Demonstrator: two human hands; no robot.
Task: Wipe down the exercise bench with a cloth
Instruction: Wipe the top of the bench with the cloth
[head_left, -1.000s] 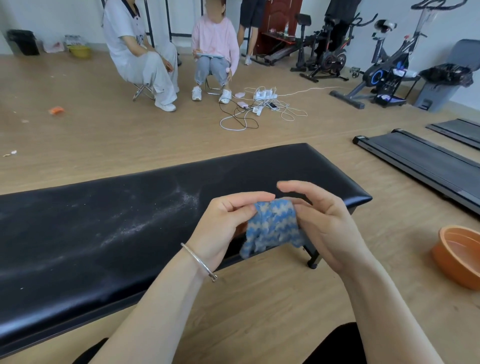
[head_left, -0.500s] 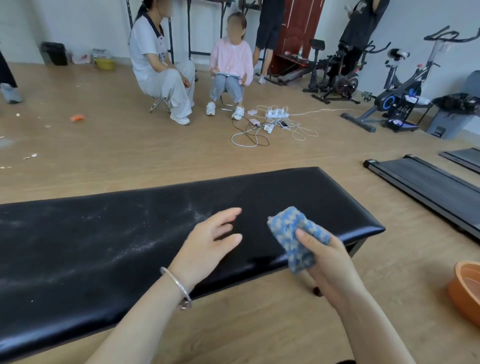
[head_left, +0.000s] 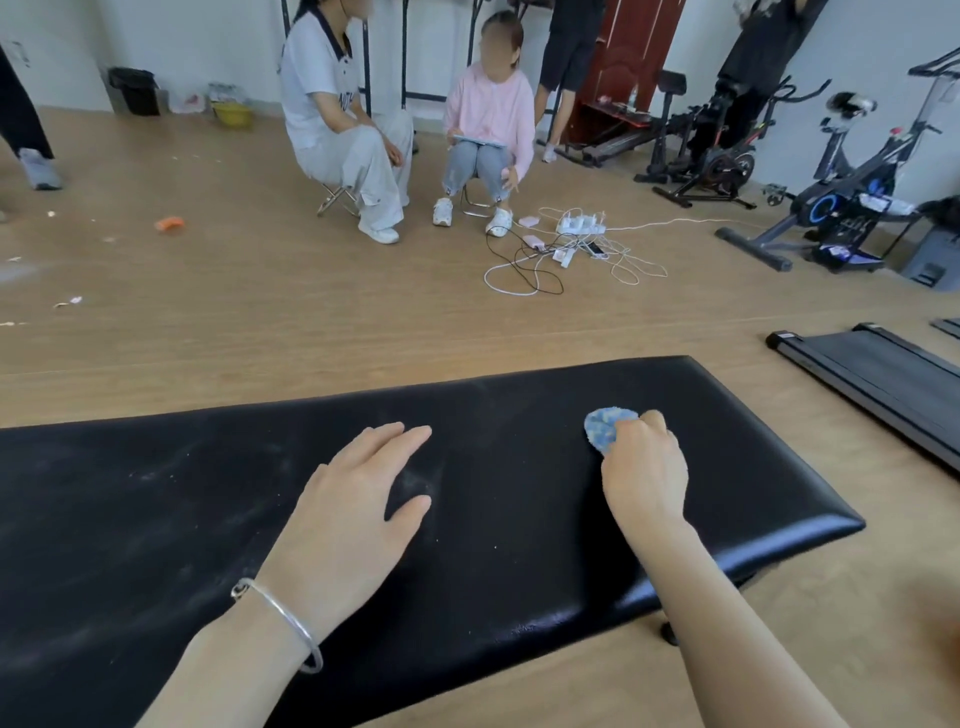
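Small blue-and-white fluffy cloth (head_left: 605, 426) is soft & light, prob. squashes to any shape, so best bunched in the palm w/ fingers on top for even pressure; it shouldn't slip much on the long black padded vinyl exercise bench (head_left: 727, 467), which looks smooth w/ some give. Cloth sits on the bench top toward its right end, nearer the far edge than the near one. Right hand (head_left: 644, 467) is curled shut around it, knuckles up, pressing it onto the pad; only a wad pokes out past the fingers. Left hand (head_left: 353, 509) lies flat & open on the bench around mid-length, fingers spread, gripping nothing, prob. steadying. Pale dusty streaks (head_left: 156, 467) show on the pad to the left, so I'd judge most of the wiping not yet done
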